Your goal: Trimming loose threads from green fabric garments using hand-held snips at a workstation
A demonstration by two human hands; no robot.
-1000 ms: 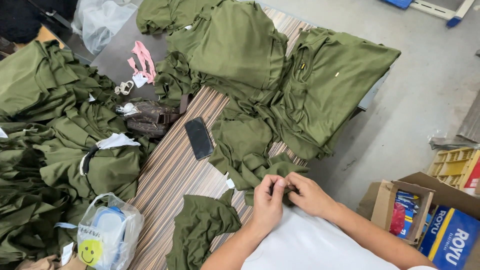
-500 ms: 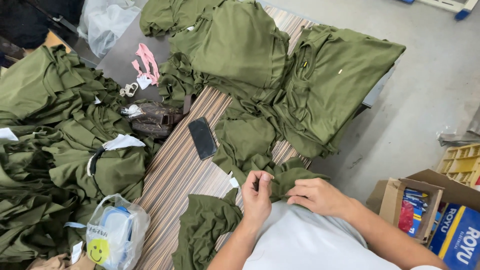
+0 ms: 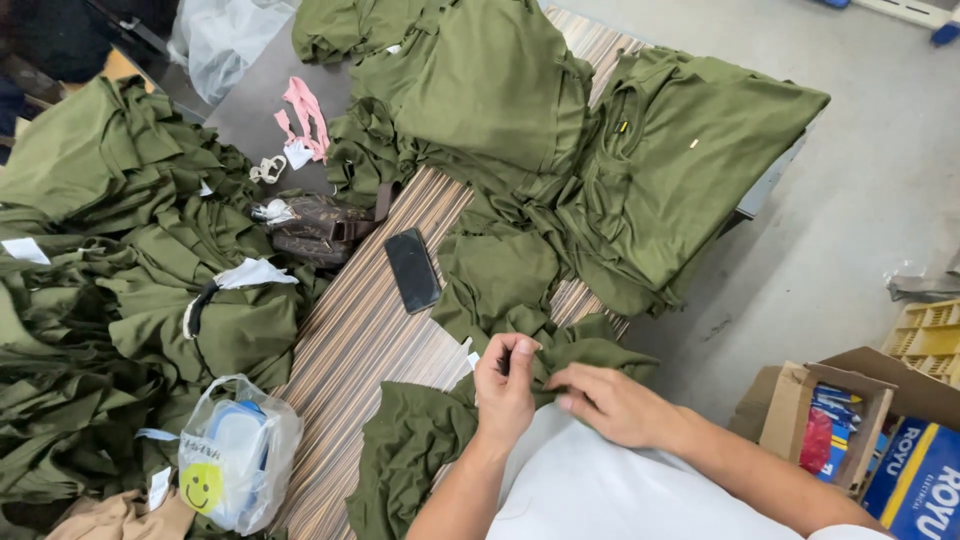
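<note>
My left hand (image 3: 503, 390) pinches a fold of an olive green garment (image 3: 420, 440) that lies bunched at the near edge of the striped table (image 3: 360, 330). My right hand (image 3: 610, 400) rests on the same cloth just to the right, fingers pressing a seam close to the left thumb. The garment trails down to the left, over the table edge toward my lap. More olive garments (image 3: 560, 150) are spread flat across the far side of the table. A black phone (image 3: 412, 268) lies on the table just beyond my hands.
A big heap of olive garments (image 3: 110, 290) fills the left. A clear plastic bag (image 3: 235, 465) with a yellow smiley sits at the near left. A brown patterned pouch (image 3: 315, 228) and pink strips (image 3: 303, 112) lie farther back. Open cardboard boxes (image 3: 850, 430) stand on the floor at right.
Both hands have shifted slightly right and nearer along the cloth, the left thumb now raised on top of the fold. The view tilted a little; the piles stay put.
</note>
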